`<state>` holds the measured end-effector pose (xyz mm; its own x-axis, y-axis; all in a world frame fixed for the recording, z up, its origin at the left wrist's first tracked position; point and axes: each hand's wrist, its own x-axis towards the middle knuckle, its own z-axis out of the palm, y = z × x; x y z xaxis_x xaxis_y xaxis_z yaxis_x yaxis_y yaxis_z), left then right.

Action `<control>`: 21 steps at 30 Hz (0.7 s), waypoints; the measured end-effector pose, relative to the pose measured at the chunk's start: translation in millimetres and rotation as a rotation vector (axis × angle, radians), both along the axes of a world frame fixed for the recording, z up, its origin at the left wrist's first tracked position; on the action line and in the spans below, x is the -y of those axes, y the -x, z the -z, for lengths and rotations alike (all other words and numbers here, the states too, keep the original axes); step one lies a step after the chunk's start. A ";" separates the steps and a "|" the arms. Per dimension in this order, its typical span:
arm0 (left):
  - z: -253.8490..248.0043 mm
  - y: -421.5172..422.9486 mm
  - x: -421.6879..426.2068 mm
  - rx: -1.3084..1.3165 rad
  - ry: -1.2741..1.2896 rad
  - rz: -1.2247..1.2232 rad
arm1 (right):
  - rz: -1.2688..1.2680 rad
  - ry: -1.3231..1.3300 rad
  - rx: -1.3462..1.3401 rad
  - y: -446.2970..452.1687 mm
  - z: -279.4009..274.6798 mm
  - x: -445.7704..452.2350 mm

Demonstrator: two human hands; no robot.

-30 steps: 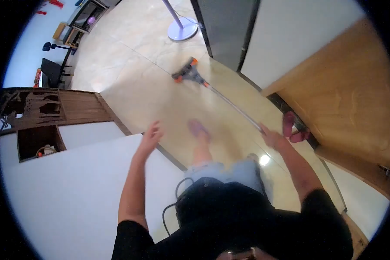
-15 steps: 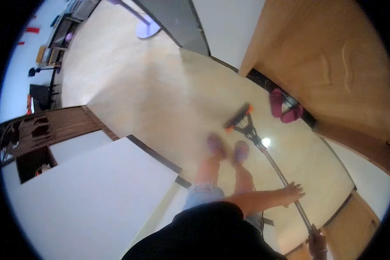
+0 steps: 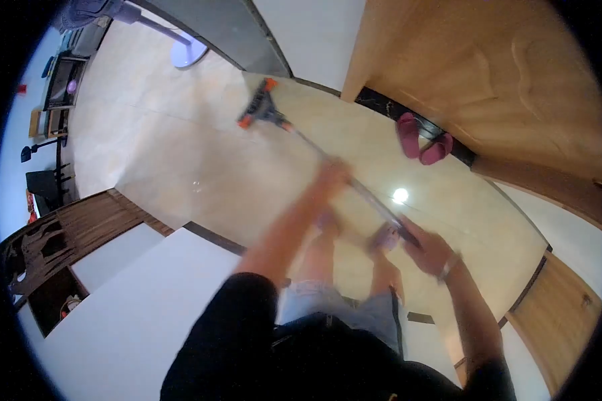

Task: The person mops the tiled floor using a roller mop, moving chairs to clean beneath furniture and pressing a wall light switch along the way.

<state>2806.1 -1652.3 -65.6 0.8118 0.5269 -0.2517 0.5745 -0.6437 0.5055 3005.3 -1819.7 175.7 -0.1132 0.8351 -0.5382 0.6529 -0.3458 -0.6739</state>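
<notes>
A sponge mop [image 3: 266,107] with a dark head and orange ends reaches forward across the floor, its long metal pole slanting back toward me. My left hand [image 3: 332,177] is closed round the middle of the pole, slightly blurred by motion. At the near end of the pole, my right hand [image 3: 425,246] is wrapped round the dark grip, with a band on that wrist. The mop head rests on the pale floor [image 3: 227,160], near the base of a grey panel.
A pair of dark red slippers [image 3: 436,148] lies by the wooden door [image 3: 461,60] on the right. A purple-white stand base [image 3: 188,52] stands farther ahead. A white cabinet [image 3: 147,287] flanks me on the left, beside a brown wooden one [image 3: 93,220].
The mop head has swung forward and left, away from my feet. Both hands have moved forward with the pole, and my left fingers, earlier stretched out, now close round it.
</notes>
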 end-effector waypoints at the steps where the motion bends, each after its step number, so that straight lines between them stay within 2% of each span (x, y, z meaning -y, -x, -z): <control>1: 36.2 28.8 -20.1 0.021 -0.294 -0.163 | 0.144 0.450 -0.296 11.6 -15.8 -51.6; 2: -14.3 36.6 -54.6 -0.162 -0.072 -0.257 | 0.338 0.468 -0.603 18.3 -7.5 -70.0; 3: -22.5 44.2 -69.9 -0.169 -0.145 -0.302 | 0.530 0.473 -0.913 18.3 3.0 -75.8; 4: -17.8 35.1 -65.9 -0.162 -0.143 -0.308 | 0.525 0.473 -0.905 15.2 12.7 -71.0; 6: -12.2 23.5 -54.4 -0.242 -0.083 -0.539 | 0.790 0.535 -1.139 9.5 25.7 -54.7; 7: 20.3 13.0 -36.1 -0.235 -0.124 -0.532 | 0.892 0.581 -1.014 4.3 25.7 -33.5; 9: 8.7 -36.2 14.5 -0.400 0.016 -0.340 | 0.951 0.594 -0.982 -29.7 40.0 33.5; 10: 45.0 -55.1 55.9 -0.174 0.070 -0.303 | 1.008 0.595 -0.941 -55.3 34.7 72.4; 11: 71.2 -92.1 104.7 -0.086 -0.061 -0.223 | 1.069 0.595 -0.904 -83.0 23.2 112.4; 13: 9.1 -173.5 191.1 0.138 0.308 -0.063 | 1.013 0.541 -0.516 -144.6 -24.4 198.2; 15: -44.3 -255.9 283.3 0.255 0.658 0.075 | 1.190 0.573 -0.465 -204.2 -101.8 269.4; 16: -68.0 -286.0 329.7 0.322 0.683 0.107 | 1.181 0.580 -0.345 -231.0 -133.1 302.0; 17: -105.1 -306.1 347.0 0.266 0.771 0.240 | 1.168 0.664 -0.215 -252.1 -167.0 313.4; 18: -119.2 -327.4 373.7 0.329 0.719 0.276 | 1.155 0.747 -0.080 -265.9 -196.4 319.9; 19: -144.5 -336.6 363.3 0.256 0.848 0.397 | 1.159 0.711 -0.012 -273.3 -213.4 321.8; 20: -151.4 -337.5 365.6 0.329 0.797 0.349 | 1.153 0.671 0.054 -281.2 -219.8 319.1; 21: -151.7 -338.0 359.2 0.302 0.802 0.319 | 1.062 0.672 0.008 -296.0 -215.9 314.8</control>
<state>3144.1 -2011.5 86.1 0.9798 0.0251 -0.1984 0.2000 -0.1397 0.9698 3301.3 -2134.5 391.6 0.4509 0.0731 -0.8896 -0.1547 -0.9752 -0.1585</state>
